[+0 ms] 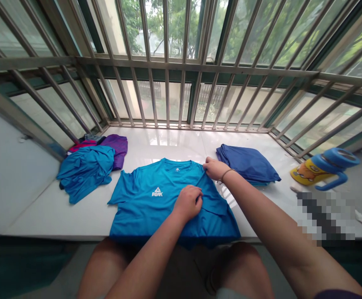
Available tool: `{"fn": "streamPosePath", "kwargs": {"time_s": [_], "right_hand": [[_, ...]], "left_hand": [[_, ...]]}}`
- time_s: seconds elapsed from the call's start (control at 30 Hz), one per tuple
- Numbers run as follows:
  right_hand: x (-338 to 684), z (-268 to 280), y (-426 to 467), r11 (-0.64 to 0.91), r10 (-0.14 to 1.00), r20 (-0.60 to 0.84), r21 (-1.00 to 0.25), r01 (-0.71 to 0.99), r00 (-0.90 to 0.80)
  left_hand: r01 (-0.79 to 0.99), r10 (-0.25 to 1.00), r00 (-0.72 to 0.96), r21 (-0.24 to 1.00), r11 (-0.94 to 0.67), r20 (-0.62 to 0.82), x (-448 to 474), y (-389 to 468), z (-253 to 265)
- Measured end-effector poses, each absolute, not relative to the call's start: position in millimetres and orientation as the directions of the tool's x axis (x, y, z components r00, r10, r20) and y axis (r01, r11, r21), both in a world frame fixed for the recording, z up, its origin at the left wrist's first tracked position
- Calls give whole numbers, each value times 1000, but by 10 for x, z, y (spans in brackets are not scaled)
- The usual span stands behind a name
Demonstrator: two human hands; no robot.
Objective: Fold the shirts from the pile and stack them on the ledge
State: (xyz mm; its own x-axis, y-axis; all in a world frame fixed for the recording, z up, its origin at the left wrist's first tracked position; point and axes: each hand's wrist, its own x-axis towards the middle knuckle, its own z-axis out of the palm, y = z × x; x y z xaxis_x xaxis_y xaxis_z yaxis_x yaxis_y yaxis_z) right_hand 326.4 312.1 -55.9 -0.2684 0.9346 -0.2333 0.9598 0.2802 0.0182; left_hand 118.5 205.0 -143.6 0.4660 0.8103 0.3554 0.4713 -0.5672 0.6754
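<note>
A blue T-shirt (pixel 149 211) with a white PEAK logo lies front up on the white sill, its collar toward the window and its lower edge hanging over the front. Its left sleeve is spread out, while on the right side the cloth lies creased and appears partly folded inward. My left hand (pixel 188 202) rests on the chest right of the logo, fingers curled closed on the fabric. At the right shoulder, my right hand (pixel 216 169) pinches the shirt's edge between thumb and fingers.
Crumpled clothes (pixel 87 166) in blue, purple and pink lie at the left. A folded dark blue garment (pixel 246 162) is to the right, near a yellow and blue bottle (pixel 321 168) with a handle and a blurred-out dark object (pixel 324 216). Metal bars (pixel 181 95) line the window.
</note>
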Motion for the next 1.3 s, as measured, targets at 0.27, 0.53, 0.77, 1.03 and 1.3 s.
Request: {"fn": "streamPosePath", "kwargs": {"time_s": [0.27, 0.53, 0.77, 1.03, 1.3], "right_hand": [[3298, -515, 2981, 33, 994, -108, 55, 998, -27], [3898, -900, 1615, 134, 967, -109, -546, 827, -229], [3694, -1255, 1306, 126, 989, 124, -395, 910, -83], [3579, -1370, 1256, 89, 964, 267, -372, 924, 14], [3405, -1320, 1267, 126, 956, 292, -359, 925, -17]], "left_hand": [[550, 836, 442, 638, -539, 325, 1202, 2021, -1401], [557, 842, 434, 639, -530, 320, 1213, 2033, -1430], [564, 835, 438, 621, -544, 333, 1225, 2047, -1446], [497, 712, 572, 519, -696, 408, 1207, 1958, -1455], [509, 675, 664, 467, -723, 322, 1236, 1951, -1452]]}}
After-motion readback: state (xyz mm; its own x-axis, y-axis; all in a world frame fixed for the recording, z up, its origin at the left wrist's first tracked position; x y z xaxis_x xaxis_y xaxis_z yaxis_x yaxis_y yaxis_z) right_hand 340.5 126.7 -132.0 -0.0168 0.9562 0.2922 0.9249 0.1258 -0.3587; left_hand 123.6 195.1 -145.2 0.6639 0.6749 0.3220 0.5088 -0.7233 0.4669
